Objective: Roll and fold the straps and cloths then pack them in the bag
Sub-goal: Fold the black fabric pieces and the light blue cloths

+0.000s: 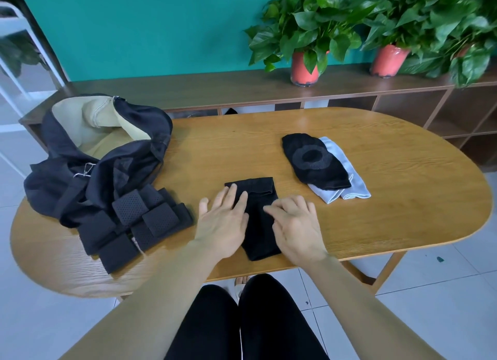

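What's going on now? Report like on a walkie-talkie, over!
Left hand and right hand open, pressing black cloth on table. Bag open at left, rolled straps in front of it. Nothing blocking the fold.

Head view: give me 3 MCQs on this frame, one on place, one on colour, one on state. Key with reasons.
1. Where does the black bag lie?
A. on the left end of the table
B. on the floor
C. on the shelf by the plants

2. What colour is the folded cloth under the knee sleeve?
A. red
B. light blue
C. yellow

3. How is the left hand placed on the black cloth?
A. clenched in a fist
B. lifting it off the table
C. flat on it, fingers straight

Key:
1 A: the bag slumps on the table's left end, next to the straps.
2 B: pale blue edges show beyond the sleeve.
3 C: straight fingers lie across the cloth's upper left part.
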Motion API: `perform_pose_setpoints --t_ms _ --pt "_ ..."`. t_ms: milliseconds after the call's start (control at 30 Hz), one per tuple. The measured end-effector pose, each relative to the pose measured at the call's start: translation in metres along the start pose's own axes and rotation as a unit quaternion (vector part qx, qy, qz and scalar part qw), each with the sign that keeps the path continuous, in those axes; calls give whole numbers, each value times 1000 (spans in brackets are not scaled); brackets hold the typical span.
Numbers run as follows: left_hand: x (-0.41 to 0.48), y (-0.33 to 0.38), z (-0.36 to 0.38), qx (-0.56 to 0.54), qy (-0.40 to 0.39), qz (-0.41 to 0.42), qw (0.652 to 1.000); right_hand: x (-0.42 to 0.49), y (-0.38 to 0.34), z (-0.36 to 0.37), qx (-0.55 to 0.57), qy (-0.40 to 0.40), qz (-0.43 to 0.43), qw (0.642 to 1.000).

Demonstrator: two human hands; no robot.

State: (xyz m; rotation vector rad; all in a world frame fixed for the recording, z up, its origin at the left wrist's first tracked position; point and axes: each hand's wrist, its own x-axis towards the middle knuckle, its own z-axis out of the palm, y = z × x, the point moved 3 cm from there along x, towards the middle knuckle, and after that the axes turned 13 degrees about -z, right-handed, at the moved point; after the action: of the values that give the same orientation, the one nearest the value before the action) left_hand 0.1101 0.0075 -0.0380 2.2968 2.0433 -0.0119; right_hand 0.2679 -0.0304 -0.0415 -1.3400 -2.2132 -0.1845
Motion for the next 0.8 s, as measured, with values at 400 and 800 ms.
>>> perform_pose_setpoints --t_ms 400,800 --pt "-14 -3 26 75 -61 62 993 -13 13 20 -11 -329 19 944" --pt "-66 -7 21 -36 128 198 971 -61 0 -10 22 -149 -74 986"
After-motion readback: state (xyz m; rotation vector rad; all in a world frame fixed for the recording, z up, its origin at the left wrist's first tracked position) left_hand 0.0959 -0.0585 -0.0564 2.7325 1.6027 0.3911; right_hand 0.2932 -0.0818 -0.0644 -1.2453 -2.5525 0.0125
